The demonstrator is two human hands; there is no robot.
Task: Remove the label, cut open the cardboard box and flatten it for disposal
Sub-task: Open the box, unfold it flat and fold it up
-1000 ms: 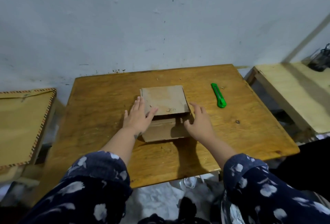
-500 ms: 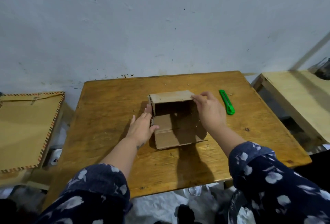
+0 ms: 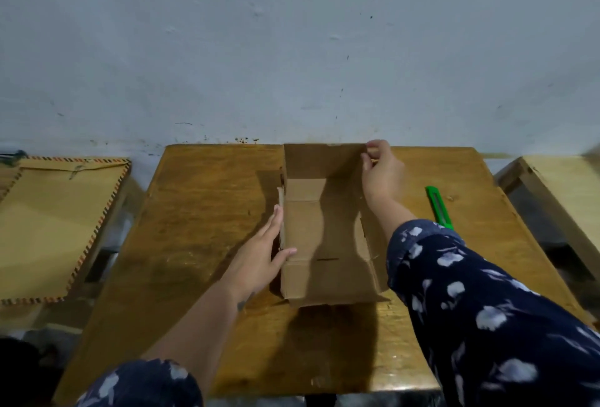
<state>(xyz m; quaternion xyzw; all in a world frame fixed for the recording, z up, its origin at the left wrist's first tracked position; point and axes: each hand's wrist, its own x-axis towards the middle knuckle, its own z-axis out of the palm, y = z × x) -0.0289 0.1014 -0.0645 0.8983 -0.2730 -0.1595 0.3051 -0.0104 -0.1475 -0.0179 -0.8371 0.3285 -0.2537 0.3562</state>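
Observation:
A brown cardboard box (image 3: 321,238) lies opened out on the wooden table (image 3: 201,244), with its inside facing up and its far flap raised. My right hand (image 3: 381,173) pinches the top right corner of that far flap. My left hand (image 3: 259,260) rests flat against the box's left side wall, thumb over the edge. A green utility knife (image 3: 439,207) lies on the table to the right of the box, partly hidden by my right sleeve. No label shows on the box.
A grey wall stands right behind the table. A tan mat with stitched edging (image 3: 55,225) lies on a surface to the left. A pale wooden bench (image 3: 565,192) stands to the right.
The box was closed under both hands, then my right hand lifted the top flap up and pushed it back toward the wall. My left hand stayed at the left side.

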